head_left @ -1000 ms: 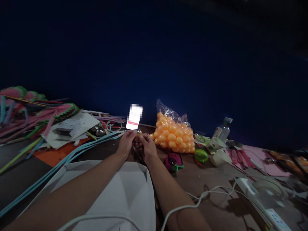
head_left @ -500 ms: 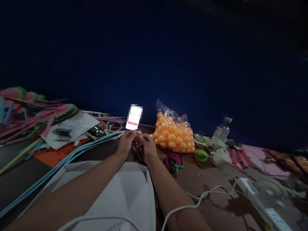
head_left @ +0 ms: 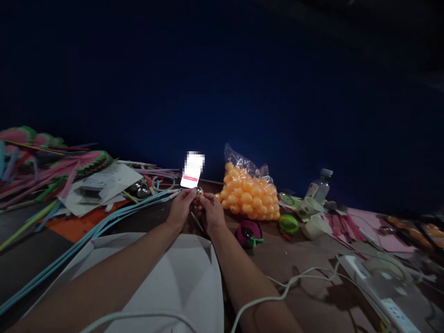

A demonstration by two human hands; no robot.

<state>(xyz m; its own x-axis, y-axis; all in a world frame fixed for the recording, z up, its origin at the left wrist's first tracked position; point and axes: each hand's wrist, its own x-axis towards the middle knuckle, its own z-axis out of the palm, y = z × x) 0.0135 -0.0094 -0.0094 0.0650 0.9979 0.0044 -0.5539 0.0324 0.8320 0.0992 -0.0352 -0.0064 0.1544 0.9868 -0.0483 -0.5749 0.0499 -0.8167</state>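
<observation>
Close together at the middle, my left hand (head_left: 180,207) and my right hand (head_left: 211,210) pinch a small shiny round piece (head_left: 199,190) with an orange edge between their fingertips. The fingers cover most of it, so its exact kind cannot be made out. A lit phone (head_left: 190,178) stands tilted just behind my hands, its screen partly blurred out. To the right of my right hand sits a clear plastic bag of orange balls (head_left: 248,196). A white open box (head_left: 173,277) lies below my forearms.
Blue pipe cleaners (head_left: 118,217), papers (head_left: 100,185) and pink-green fuzzy pieces (head_left: 83,164) lie left. Rightward are a purple piece (head_left: 249,233), a green ball (head_left: 288,225), tape rolls (head_left: 316,227), a bottle (head_left: 319,186) and a power strip (head_left: 374,286). A white cable (head_left: 294,281) crosses in front.
The view has shifted very slightly. Both hands stay in nearly the same place, still pinching the small round piece, with only slight finger movement.
</observation>
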